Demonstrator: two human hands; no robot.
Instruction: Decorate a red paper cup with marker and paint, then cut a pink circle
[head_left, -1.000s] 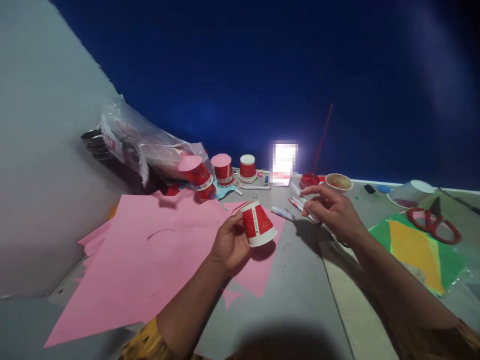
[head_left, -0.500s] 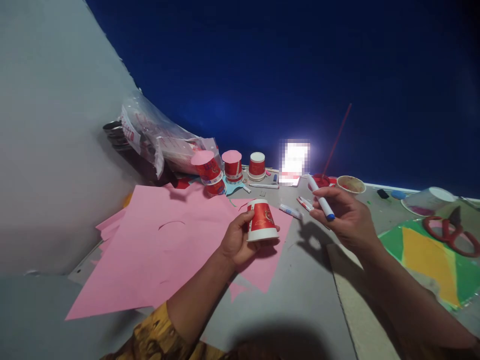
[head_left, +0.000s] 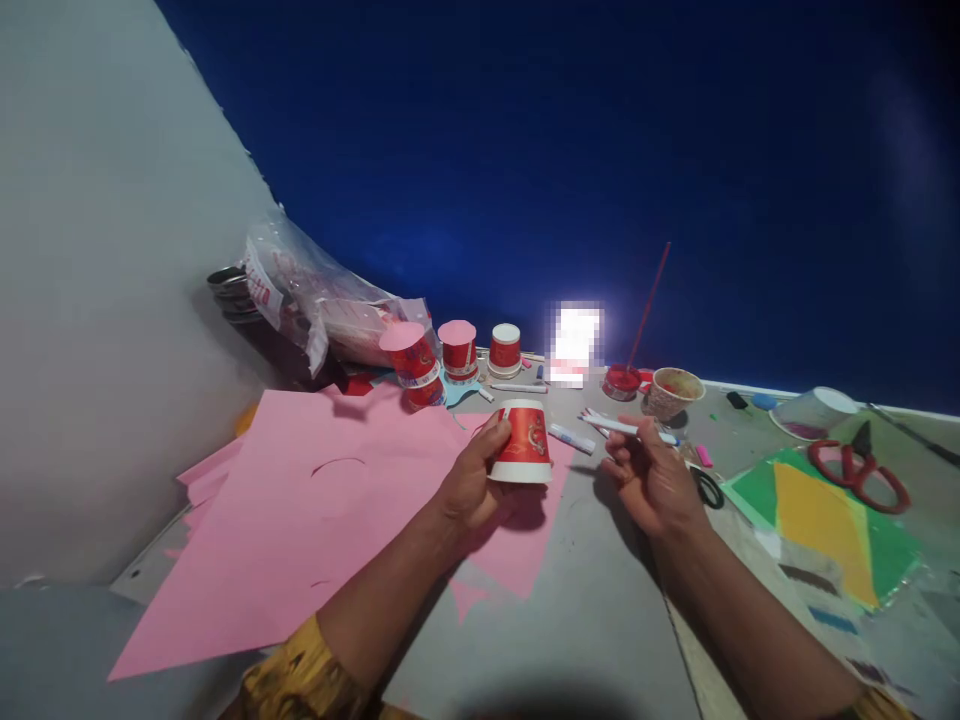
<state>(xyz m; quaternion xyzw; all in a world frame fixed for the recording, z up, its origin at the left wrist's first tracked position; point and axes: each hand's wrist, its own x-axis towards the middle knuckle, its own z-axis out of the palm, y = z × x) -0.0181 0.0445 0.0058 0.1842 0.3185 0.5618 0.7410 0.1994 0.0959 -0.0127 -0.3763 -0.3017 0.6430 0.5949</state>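
Observation:
My left hand point(head_left: 476, 475) is closed round a red and white paper cup point(head_left: 525, 440), held upside down above the pink paper point(head_left: 300, 540). To the right, my right hand point(head_left: 652, 475) grips a white marker point(head_left: 626, 427) with a blue end; its other end points left toward the cup. The marker and the cup are apart. Behind the cup stand red paper cups: an upturned one point(head_left: 505, 350), one topped with a pink disc point(head_left: 458, 350), and a stack with a pink top point(head_left: 411, 360). A glue-stick-like white tube point(head_left: 571, 438) lies between my hands.
At the back stand a glowing blurred screen point(head_left: 576, 340), a red paint pot point(head_left: 622, 382) with a thin stick and a stained paper cup point(head_left: 673, 393). Red-handled scissors point(head_left: 859, 475) lie on green and yellow sheets point(head_left: 821, 520) at right. A plastic bag point(head_left: 322, 290) leans at the left wall.
My right hand has turned, swinging the marker from steeply slanted to nearly level, its left end now nearer the cup. My left hand still holds the cup. The view has shifted slightly.

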